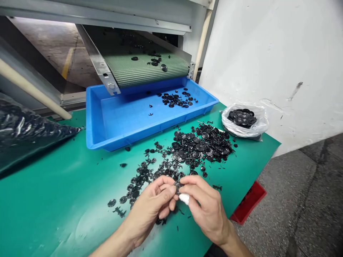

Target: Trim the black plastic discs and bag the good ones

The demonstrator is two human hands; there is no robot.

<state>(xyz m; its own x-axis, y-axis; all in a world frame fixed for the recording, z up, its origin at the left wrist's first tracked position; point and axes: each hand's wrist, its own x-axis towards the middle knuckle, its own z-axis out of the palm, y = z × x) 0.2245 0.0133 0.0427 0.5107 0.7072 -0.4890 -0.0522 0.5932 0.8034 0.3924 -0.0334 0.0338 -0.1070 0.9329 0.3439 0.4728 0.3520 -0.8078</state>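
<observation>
Between the fingertips of both hands is a black round plastic disc (178, 186), partly hidden by the fingers. My left hand (155, 198) pinches its left side with thumb and forefinger. From the right, my right hand (205, 201) grips the same disc; a white wrapping (184, 198) shows at one of its fingers. Just beyond the hands, a pile of black plastic parts (199, 146), discs mixed with small branched pieces, spreads over the green table (66, 200). More loose black discs (135, 185) lie left of my left hand.
A blue tray (123, 137) with several black parts stands under a green conveyor belt (150, 73) carrying more. To the right sit a clear plastic bag (259, 126) of black discs and, lower down, a red bin (250, 203). A dark plastic bag (26, 139) lies at left.
</observation>
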